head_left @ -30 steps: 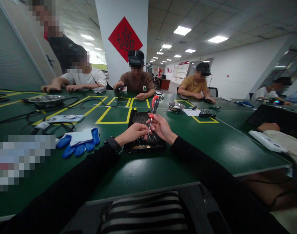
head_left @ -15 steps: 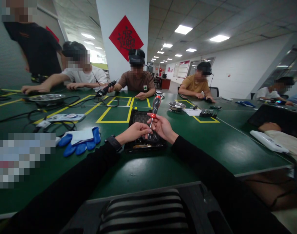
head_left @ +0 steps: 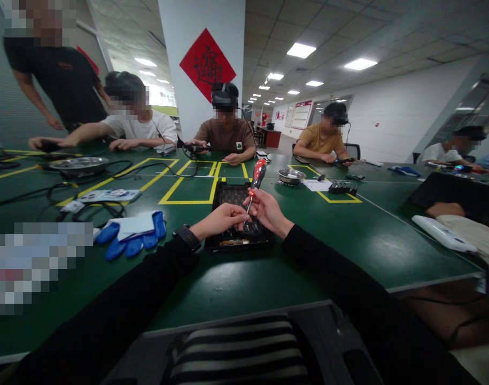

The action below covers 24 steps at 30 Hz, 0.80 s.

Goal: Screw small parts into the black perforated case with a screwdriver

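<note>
My right hand [head_left: 270, 210] is closed around a screwdriver [head_left: 258, 174] with a red and black handle, gripping it low near the collar. The handle points up and the thin shaft slants down toward my left hand [head_left: 224, 218]. Thumb and fingertips of that left hand are pinched together at the shaft's lower end; whatever lies between them is too small to make out. Beneath both hands sits an open black case [head_left: 228, 193] with a dark interior and a small gold-coloured part along its front edge. My hands cover much of its inside.
Blue and white gloves [head_left: 134, 235] lie to the left, with black cables [head_left: 47, 193] beyond. A metal bowl [head_left: 291, 176], a paper [head_left: 317, 185] and small black parts [head_left: 342, 187] stand at right. A white device [head_left: 443, 233] is near the right edge. Several people sit around the table.
My hands stay over the case; the screwdriver has turned slightly in my right hand. Across the table, a person has lowered a black tool. The standing person at left has shifted.
</note>
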{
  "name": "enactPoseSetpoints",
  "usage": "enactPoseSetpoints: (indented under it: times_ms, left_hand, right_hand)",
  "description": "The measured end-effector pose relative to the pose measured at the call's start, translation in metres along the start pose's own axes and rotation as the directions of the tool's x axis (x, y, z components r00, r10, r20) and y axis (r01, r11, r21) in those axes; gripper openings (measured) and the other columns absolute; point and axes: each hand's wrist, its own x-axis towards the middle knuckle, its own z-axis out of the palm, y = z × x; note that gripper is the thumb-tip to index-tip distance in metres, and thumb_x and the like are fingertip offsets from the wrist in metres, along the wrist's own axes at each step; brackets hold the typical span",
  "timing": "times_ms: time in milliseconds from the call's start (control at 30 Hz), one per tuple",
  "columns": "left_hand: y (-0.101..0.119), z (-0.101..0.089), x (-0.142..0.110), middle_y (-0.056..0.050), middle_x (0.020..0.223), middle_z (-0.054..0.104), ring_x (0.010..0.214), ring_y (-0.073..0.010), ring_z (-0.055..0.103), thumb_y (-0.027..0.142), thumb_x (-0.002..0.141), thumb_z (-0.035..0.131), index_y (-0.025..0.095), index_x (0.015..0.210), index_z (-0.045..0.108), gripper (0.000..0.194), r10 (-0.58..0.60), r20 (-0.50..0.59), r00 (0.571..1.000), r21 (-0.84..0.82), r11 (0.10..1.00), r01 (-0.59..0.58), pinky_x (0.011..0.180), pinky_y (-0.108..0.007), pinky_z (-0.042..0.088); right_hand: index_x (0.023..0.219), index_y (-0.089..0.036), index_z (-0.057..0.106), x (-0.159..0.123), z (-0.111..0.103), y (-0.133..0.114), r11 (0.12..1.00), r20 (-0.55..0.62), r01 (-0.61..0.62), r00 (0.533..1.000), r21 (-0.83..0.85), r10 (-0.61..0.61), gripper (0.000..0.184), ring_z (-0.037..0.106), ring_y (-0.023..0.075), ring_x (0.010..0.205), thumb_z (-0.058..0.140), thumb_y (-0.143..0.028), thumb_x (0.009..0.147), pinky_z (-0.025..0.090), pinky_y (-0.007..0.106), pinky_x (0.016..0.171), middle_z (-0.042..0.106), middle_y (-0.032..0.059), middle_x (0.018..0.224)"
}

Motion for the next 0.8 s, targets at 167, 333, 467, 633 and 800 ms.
enactPoseSetpoints:
  times_ms: [167, 333, 467, 633, 800]
  left_hand:
    - [0.0029, -0.0003, -0.0013, -0.003, 0.063, 0.063, 0.056, -0.0098, 0.053, 0.040, 0.083, 0.051, 0.011, 0.086, 0.065, 0.033, -0.010, 0.007, 1.000, 0.023, 1.000, 0.009, 0.053, -0.020, 0.036]
    - [0.0008, -0.0004, -0.0003, -0.002, 0.063, 0.064, 0.056, -0.0101, 0.054, 0.044, 0.082, 0.051, 0.012, 0.087, 0.066, 0.036, -0.007, 0.019, 1.000, 0.005, 1.000, 0.007, 0.055, -0.020, 0.036]
    - [0.0013, -0.0001, 0.0000, -0.002, 0.061, 0.062, 0.054, -0.0096, 0.051, 0.045, 0.082, 0.050, 0.011, 0.087, 0.066, 0.037, 0.005, 0.009, 1.000, 0.015, 1.000, -0.005, 0.053, -0.021, 0.034]
    - [0.0042, -0.0001, -0.0009, -0.001, 0.061, 0.062, 0.053, -0.0091, 0.051, 0.043, 0.083, 0.051, 0.011, 0.087, 0.065, 0.035, 0.004, 0.014, 1.000, 0.003, 1.000, -0.004, 0.052, -0.020, 0.033]
    - [0.0033, -0.0006, -0.0001, -0.001, 0.061, 0.061, 0.056, -0.0099, 0.053, 0.042, 0.083, 0.051, 0.011, 0.085, 0.064, 0.033, 0.006, 0.017, 1.000, -0.029, 1.000, -0.005, 0.056, -0.021, 0.038]
  right_hand:
    - [0.106, -0.016, 0.055, -0.0014, 0.0004, -0.0036, 0.998, 0.001, -0.058, 0.998, 0.028, 0.058, 0.027, 0.047, 0.0082, 0.047, 0.045, -0.030, 0.085, 0.045, 0.023, 0.041, 0.066, 0.0025, 0.081]
    - [0.095, -0.020, 0.052, -0.0005, 0.0005, -0.0003, 1.000, -0.024, -0.020, 1.000, -0.006, 0.020, 0.021, 0.047, 0.0074, 0.046, 0.056, -0.034, 0.080, 0.044, 0.021, 0.040, 0.066, 0.0010, 0.080]
    - [0.086, -0.021, 0.047, 0.0013, -0.0014, 0.0039, 0.999, -0.030, 0.043, 0.999, -0.015, -0.044, 0.023, 0.044, 0.0063, 0.043, 0.063, -0.035, 0.076, 0.043, 0.020, 0.039, 0.064, -0.0016, 0.074]
    - [0.092, -0.019, 0.052, 0.0008, -0.0017, 0.0008, 1.000, -0.018, 0.006, 1.000, 0.030, -0.006, 0.020, 0.045, 0.0073, 0.045, 0.054, -0.035, 0.081, 0.044, 0.022, 0.040, 0.064, -0.0004, 0.075]
    - [0.105, -0.015, 0.056, -0.0005, -0.0012, -0.0026, 0.998, -0.013, -0.031, 0.999, 0.054, 0.031, 0.027, 0.047, 0.0080, 0.048, 0.049, -0.030, 0.083, 0.045, 0.022, 0.042, 0.065, 0.0027, 0.080]
